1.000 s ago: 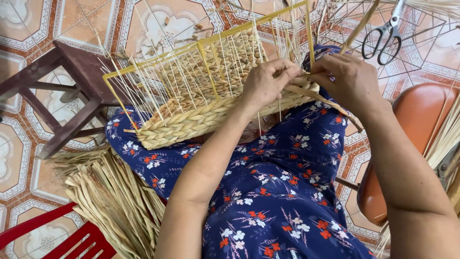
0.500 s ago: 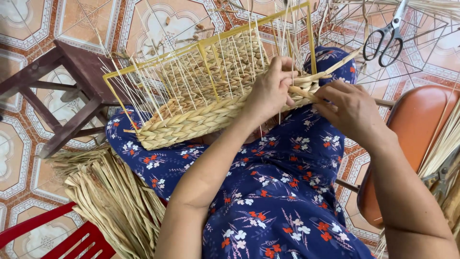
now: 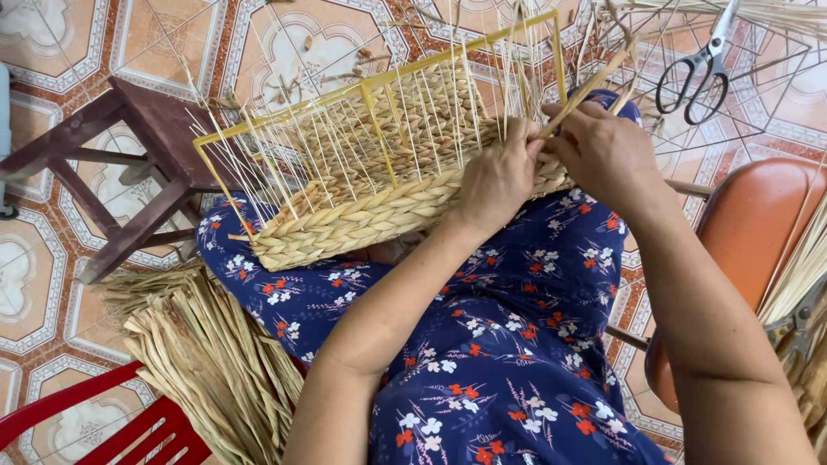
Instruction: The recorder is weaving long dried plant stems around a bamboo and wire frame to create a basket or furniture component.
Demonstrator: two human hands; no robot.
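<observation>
Here, nearest the camera, the person's lap in blue flowered cloth (image 3: 482,362) carries the work: a half-woven basket (image 3: 370,185) lies tilted across the knees, its yellow wire frame (image 3: 379,82) rising on the far side. Just left of the basket's near edge and lower, a bundle of dried straw strands (image 3: 207,353) lies on the tiled floor (image 3: 284,34), with a red plastic chair (image 3: 112,422) nearer still.

The left hand (image 3: 495,181) presses on the basket's braided wall at its right end, fingers curled and gripping the weave. The right hand (image 3: 607,155), touching the left, pinches 1 flat straw strand (image 3: 590,86) that runs up and away past the frame's right corner. The step in hand looks like threading this strand between the thin upright stakes. The next move seems to call for a firm pull while the left hand keeps the row tight.

Left of the basket stands a dark wooden stool (image 3: 129,164). Right of it sits an orange seat (image 3: 758,232). Beyond the basket's far right corner, scissors (image 3: 693,69) hang on a bare wire frame.
</observation>
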